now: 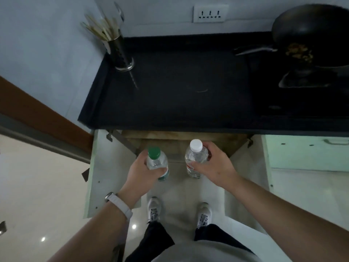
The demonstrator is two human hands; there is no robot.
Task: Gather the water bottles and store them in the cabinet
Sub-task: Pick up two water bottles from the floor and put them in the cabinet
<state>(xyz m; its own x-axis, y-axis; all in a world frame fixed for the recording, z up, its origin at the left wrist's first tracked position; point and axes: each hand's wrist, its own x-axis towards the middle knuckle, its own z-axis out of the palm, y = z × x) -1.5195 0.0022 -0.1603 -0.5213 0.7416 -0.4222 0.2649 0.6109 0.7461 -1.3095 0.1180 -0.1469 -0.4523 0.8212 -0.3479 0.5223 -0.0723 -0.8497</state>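
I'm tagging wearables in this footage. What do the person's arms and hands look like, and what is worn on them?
Both forearms are bare, with no sleeves in view and no gloves. The left hand has a white wristband with a metallic, watch-like piece at its edge around the wrist. The right hand and its wrist carry nothing; no rings show on either hand.

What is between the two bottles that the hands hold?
Nothing: in the head view, only a gap shows between the green-capped bottle and white-capped bottle, with the open cabinet behind.
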